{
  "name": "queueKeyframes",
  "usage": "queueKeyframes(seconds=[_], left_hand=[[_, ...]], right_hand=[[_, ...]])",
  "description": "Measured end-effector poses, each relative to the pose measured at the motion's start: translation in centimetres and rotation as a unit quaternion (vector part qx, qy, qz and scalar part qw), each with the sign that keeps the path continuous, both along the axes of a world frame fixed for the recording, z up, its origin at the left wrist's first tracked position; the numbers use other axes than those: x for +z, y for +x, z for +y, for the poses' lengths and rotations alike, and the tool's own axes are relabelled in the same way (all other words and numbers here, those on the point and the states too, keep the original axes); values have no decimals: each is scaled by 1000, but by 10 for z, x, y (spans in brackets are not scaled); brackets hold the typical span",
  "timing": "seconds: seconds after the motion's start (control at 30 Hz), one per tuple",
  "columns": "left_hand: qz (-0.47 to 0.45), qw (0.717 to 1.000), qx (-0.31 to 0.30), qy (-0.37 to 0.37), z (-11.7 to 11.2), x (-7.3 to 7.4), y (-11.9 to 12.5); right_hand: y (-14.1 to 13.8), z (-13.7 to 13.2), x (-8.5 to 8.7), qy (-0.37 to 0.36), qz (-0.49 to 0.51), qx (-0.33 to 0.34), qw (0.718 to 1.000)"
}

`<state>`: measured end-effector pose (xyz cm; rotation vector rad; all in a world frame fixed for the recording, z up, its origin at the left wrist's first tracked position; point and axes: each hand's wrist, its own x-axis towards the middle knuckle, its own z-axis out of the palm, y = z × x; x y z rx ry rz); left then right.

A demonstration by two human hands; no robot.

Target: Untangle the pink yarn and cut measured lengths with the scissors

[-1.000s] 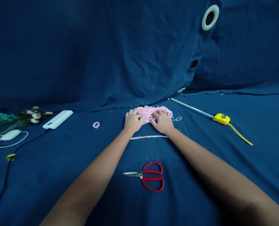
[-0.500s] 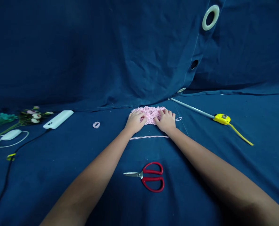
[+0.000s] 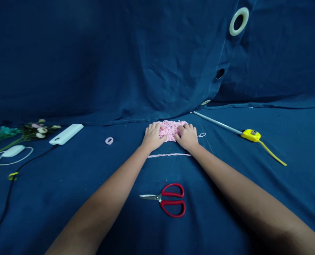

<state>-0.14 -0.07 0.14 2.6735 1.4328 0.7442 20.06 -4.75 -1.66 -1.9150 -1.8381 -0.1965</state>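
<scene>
Left hand [image 3: 152, 137] and right hand [image 3: 187, 137] flat on pink crocheted mesh [image 3: 170, 130]

Both hands lie open, fingers spread on the mesh, neither visibly gripping; the mesh sits between and just ahead of them, its long axis crosswise, neither hand clearly nearer; a loose pink strand [image 3: 169, 155] lies just behind the hands; red-handled scissors [image 3: 172, 202] lie further back; a yellow tape measure [image 3: 250, 135] lies off right; no writing is legible.

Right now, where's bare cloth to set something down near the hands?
Free: blue cloth between the left forearm and the black cable, and between the right forearm and the yellow tape measure. Crowded: the pink yarn mesh, under the left hand and right hand, with a pink yarn strand just below.
</scene>
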Motion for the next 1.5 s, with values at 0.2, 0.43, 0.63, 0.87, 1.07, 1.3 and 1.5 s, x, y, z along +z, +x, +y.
queueKeyframes(seconds=[0.2,0.43,0.63,0.87,1.07,1.3,1.5], left_hand=[[20,1000,-17,-16,4,-4,-1],[-1,999,-17,-35,6,-6,0],[18,999,-15,-32,5,-2,0],[-31,999,3,12,4,-5,-1],[6,998,-17,-60,8,-6,-1],[25,1000,3,-10,3,-1,0],[-11,1000,-8,-11,0,1,0]], right_hand=[[3,1,1,2,25,127,992],[5,0,1,-8,35,222,974],[0,-1,0,-2,22,119,993],[-2,-3,3,72,43,6,996],[1,2,-3,-32,14,80,996],[0,-3,2,9,10,66,998],[0,-2,-2,30,16,26,999]])
